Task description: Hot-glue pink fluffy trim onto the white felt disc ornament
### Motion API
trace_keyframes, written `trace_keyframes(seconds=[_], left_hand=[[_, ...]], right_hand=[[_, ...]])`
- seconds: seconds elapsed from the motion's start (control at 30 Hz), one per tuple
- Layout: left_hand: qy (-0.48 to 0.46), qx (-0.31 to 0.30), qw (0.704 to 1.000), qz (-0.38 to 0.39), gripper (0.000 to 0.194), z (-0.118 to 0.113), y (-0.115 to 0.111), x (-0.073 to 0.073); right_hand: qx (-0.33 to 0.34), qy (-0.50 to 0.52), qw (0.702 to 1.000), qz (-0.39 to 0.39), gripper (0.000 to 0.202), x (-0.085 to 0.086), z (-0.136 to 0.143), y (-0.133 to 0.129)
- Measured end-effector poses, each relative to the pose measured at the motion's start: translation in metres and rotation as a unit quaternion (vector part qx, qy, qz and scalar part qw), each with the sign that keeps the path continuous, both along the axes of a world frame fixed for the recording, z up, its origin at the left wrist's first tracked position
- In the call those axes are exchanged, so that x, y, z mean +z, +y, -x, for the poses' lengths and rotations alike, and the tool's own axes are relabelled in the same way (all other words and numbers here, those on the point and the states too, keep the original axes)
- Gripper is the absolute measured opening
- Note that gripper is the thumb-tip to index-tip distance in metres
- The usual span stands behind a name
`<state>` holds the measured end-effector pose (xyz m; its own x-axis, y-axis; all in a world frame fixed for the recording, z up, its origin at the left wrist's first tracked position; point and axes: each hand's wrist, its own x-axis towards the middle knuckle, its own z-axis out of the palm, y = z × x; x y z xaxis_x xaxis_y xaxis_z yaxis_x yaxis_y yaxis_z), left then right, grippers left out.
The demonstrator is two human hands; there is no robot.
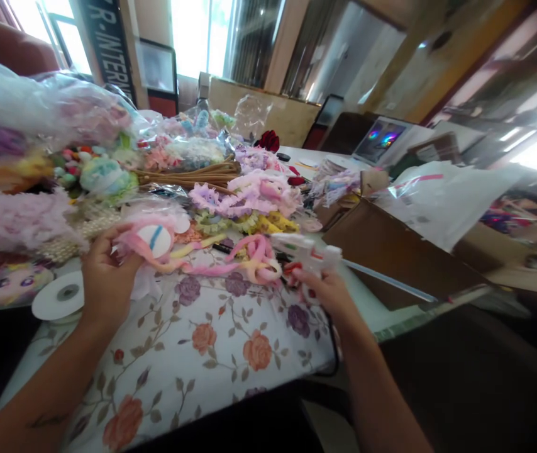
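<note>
My left hand [108, 270] is closed on a pink fluffy piece [131, 242] with a white round patch [154, 241] that has a blue stripe across it. Out of that piece runs a pink and yellow strand [207, 269], which ends in a loose heap on the cloth. My right hand [322, 286] grips a white glue gun [306, 251] with a red trigger, its nozzle pointing left above the heaped strand. From the back of the glue gun sticks out a long clear glue stick [391, 282]. Beneath both hands lies a flowered tablecloth [178, 358].
At left lie a white ribbon spool [58, 297], pearl strings [92, 229] and pink fluffy trim [23, 217]. Behind the hands are brown sticks [188, 178], lilac ruffled trim [249, 195] and plastic-wrapped bundles [89, 107]. A cardboard box [391, 251] with a plastic bag [448, 195] stands at right.
</note>
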<state>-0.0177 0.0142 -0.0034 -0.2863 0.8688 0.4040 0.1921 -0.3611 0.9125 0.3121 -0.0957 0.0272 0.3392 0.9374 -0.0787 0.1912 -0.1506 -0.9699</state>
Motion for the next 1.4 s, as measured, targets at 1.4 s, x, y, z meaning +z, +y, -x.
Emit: trace_keyframes(seconds=[1.4], left_hand=[[0.05,-0.313,0.947,0.051,0.043,-0.018,-0.024,0.008]], right_hand=[[0.267,-0.007,0.963,-0.02,0.07,0.004,0.109,0.07]])
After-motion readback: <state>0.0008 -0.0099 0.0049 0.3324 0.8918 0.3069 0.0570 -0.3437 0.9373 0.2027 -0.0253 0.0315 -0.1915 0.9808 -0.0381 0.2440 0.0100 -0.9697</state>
